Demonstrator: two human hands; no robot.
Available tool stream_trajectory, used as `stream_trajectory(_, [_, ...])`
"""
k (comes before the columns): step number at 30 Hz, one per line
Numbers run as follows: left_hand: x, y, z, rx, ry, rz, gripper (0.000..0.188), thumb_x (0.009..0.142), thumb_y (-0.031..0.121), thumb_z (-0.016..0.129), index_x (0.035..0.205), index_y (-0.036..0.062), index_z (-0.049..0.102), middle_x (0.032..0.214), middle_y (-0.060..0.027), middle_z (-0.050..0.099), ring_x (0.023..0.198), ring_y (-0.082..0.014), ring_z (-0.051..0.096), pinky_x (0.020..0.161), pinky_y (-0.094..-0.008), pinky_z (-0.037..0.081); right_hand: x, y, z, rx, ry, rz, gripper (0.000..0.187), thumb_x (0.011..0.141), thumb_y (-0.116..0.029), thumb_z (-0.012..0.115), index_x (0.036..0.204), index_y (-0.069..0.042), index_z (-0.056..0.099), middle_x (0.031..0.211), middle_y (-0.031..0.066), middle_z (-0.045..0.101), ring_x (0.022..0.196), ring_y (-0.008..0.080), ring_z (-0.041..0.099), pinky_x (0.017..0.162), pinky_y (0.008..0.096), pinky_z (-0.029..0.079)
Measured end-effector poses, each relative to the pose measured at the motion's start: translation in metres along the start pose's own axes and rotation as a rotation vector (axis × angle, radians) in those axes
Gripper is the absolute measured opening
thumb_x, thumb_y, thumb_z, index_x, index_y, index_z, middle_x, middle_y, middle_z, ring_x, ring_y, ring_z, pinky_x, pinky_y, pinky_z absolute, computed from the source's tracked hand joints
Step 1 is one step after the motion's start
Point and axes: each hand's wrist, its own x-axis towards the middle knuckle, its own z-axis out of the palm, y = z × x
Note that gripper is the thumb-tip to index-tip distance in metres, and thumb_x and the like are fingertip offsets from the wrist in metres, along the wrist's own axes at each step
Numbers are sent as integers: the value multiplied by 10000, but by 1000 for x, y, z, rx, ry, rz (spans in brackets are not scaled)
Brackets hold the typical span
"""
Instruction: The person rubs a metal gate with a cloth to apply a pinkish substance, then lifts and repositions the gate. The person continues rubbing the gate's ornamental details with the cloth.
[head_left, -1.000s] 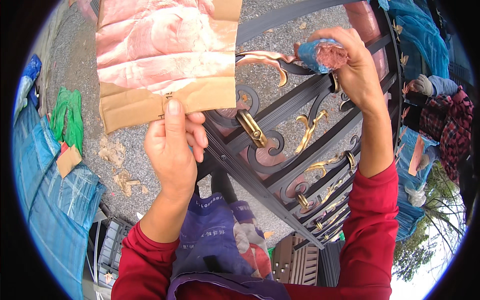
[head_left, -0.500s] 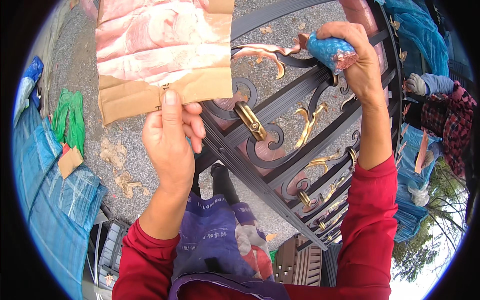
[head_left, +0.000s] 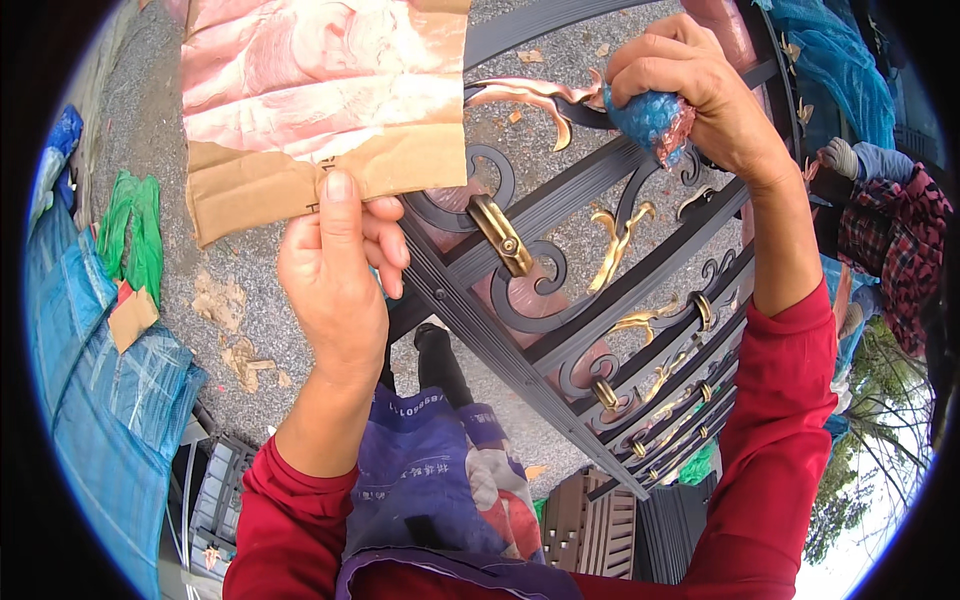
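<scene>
Between thumb and fingers, my left hand (head_left: 335, 275) grips the lower edge of a brown cardboard piece (head_left: 245, 185), its upper part smeared with pinkish copper paint. My right hand (head_left: 705, 95) is closed around a wad of blue bubble wrap (head_left: 640, 118) stained with the same copper colour. The wad is at the right end of a copper-coloured leaf ornament (head_left: 530, 92) on a black metal gate (head_left: 590, 195); whether they touch is hard to tell. Below them, the gate carries a gold collar (head_left: 500, 235) and a gold leaf ornament (head_left: 618, 245) among black scrolls.
At the right, another person in a plaid top (head_left: 885, 230) works with a gloved hand (head_left: 838, 157). Blue sheeting (head_left: 100, 420) and a green plastic bag (head_left: 133, 230) lie at the left. Torn scraps (head_left: 220, 300) and dry leaves litter the gravel.
My right hand has turned and shifted slightly left, bringing the bubble wrap wad closer to the leaf ornament, while its forearm swung right. The cardboard moved slightly left and up.
</scene>
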Motion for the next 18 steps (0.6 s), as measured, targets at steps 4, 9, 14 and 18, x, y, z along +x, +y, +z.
stream_trajectory(4, [0, 0, -1, 2, 5, -7, 456, 956, 377, 456, 746, -5, 590, 534, -45, 531, 392, -59, 420, 374, -175, 314, 6, 1, -6, 183, -19, 90, 166, 682, -205, 685, 832, -143, 652, 894, -26, 638, 880, 213, 514, 848, 363, 336])
stream_trajectory(9, [0, 1, -2, -6, 5, -19, 460, 955, 382, 456, 742, -3, 589, 533, -43, 530, 395, -57, 422, 375, -175, 316, 1, 3, -6, 12, 4, 79, 225, 625, -83, 702, 820, -150, 614, 956, -33, 620, 948, 193, 491, 880, 345, 335])
stream_trajectory(14, [1, 2, -3, 17, 15, -18, 461, 955, 383, 457, 740, -3, 587, 532, -44, 531, 395, -56, 424, 372, -177, 317, 8, -4, 8, 4, 22, 19, 255, 622, -73, 695, 859, -145, 632, 958, -15, 617, 938, 197, 495, 871, 333, 345])
stream_trajectory(18, [1, 2, -2, 3, 34, -18, 456, 956, 378, 456, 740, -2, 587, 528, -43, 527, 394, -57, 423, 371, -176, 313, -2, 4, 5, -79, 80, 95, 255, 637, -61, 680, 873, -144, 633, 962, -14, 621, 907, 206, 500, 856, 328, 348])
